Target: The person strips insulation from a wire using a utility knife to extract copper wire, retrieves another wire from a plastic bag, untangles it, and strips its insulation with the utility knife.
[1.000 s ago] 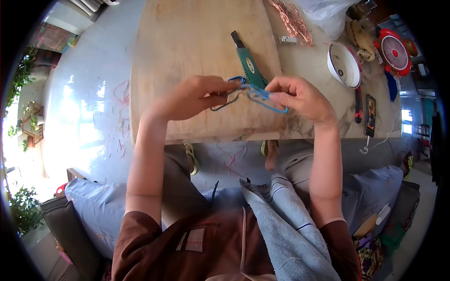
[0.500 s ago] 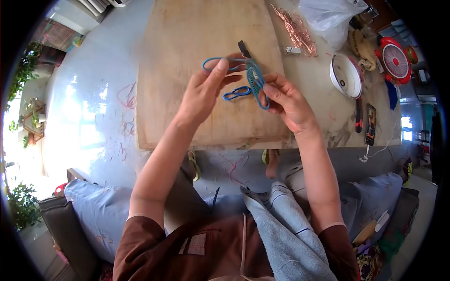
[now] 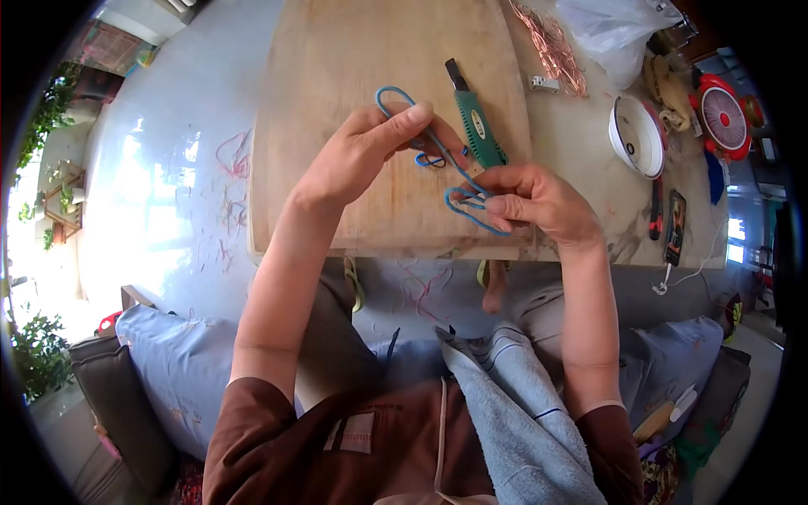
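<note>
A length of blue insulated wire (image 3: 449,158) runs in loops between my two hands, above the wooden board. My left hand (image 3: 362,151) pinches it between thumb and fingers, with one loop sticking up past the thumb. My right hand (image 3: 539,202) grips the other end, where the wire is folded into several bends. Beyond my hands a green utility knife (image 3: 478,124) lies on the board with its dark blade out. A small blue coil of wire (image 3: 427,159) also rests there, partly hidden by my left fingers.
The wooden board (image 3: 337,50) lies on a marble-patterned table (image 3: 581,168). To the right are a bundle of bare copper wire (image 3: 551,46), a white bowl (image 3: 631,139), a plastic bag (image 3: 619,34), a phone-like black object (image 3: 676,227) and a red round object (image 3: 724,118).
The wire between my hands has been drawn out longer, and my right hand has moved down and right. The view has shifted slightly, showing the utility knife more fully.
</note>
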Demonstrator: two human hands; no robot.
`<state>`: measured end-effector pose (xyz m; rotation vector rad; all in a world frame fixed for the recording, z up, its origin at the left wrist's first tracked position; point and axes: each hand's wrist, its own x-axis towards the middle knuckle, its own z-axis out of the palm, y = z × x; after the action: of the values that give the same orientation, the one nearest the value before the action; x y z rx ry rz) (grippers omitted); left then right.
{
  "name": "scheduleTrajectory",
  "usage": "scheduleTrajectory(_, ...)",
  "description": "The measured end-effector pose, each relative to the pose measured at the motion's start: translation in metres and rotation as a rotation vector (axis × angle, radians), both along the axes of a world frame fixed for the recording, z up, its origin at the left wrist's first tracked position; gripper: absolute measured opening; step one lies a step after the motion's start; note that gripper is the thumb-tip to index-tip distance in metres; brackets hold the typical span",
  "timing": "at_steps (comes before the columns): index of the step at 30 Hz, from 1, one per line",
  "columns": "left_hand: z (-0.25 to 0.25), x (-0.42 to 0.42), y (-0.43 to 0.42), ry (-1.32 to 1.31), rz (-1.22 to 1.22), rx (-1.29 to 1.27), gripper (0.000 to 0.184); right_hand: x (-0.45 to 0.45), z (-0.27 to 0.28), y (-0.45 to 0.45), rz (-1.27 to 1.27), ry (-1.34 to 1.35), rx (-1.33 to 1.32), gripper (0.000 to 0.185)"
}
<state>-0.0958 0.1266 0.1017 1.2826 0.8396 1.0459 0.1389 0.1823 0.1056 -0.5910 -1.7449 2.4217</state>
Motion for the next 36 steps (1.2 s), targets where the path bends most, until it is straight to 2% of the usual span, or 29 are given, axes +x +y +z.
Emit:
scheduleTrajectory(3, -0.011, 0.009, 0.003, -0.207, 0.155, -0.215, 0.044, 0.000, -0.017, 0.004, -0.139, -0.009, -0.008, 0.031)
scheduleTrajectory(6, -0.008, 0.023, 0.004, -0.338, 0.271, -0.229, 0.038, -0.003, -0.021, 0.004, -0.346, 0.009, -0.042, 0.030)
scheduleTrajectory(9, -0.025, 0.020, 0.006, -0.275, 0.376, -0.216, 0.032, -0.007, -0.022, 0.002, -0.355, 0.041, 0.031, 0.029)
scheduleTrajectory(12, -0.032, 0.017, 0.008, -0.334, 0.394, -0.212, 0.027, -0.010, -0.024, -0.001, -0.380, 0.057, 0.036, 0.033)
scheduleTrajectory(18, -0.030, 0.010, 0.011, -0.288, 0.467, -0.248, 0.026, -0.013, -0.014, -0.007, -0.402, -0.012, -0.036, 0.038)
scheduleTrajectory(21, -0.021, 0.003, 0.009, -0.090, 0.442, -0.223, 0.025, -0.009, -0.017, -0.001, -0.425, -0.017, -0.003, 0.035)
scheduleTrajectory(27, -0.003, -0.032, -0.004, 0.899, -0.024, -0.195, 0.020, 0.026, -0.010, 0.026, -0.464, -0.004, 0.151, 0.032)
scheduleTrajectory(28, -0.009, -0.031, -0.005, 0.897, -0.017, -0.188, 0.020, 0.026, -0.010, 0.025, -0.448, -0.025, 0.164, 0.031)
scheduleTrajectory(31, -0.024, -0.029, 0.006, 0.839, 0.289, 0.068, 0.021, 0.017, -0.017, 0.022, -0.482, -0.042, 0.114, 0.029)
scheduleTrajectory(34, -0.028, -0.008, 0.013, 0.421, 0.640, 0.076, 0.023, 0.011, -0.021, 0.020, -0.500, 0.038, 0.002, 0.028)
scheduleTrajectory(36, -0.018, 0.001, 0.011, 0.560, 0.704, 0.061, 0.024, 0.008, -0.018, 0.017, -0.528, 0.014, -0.008, 0.029)
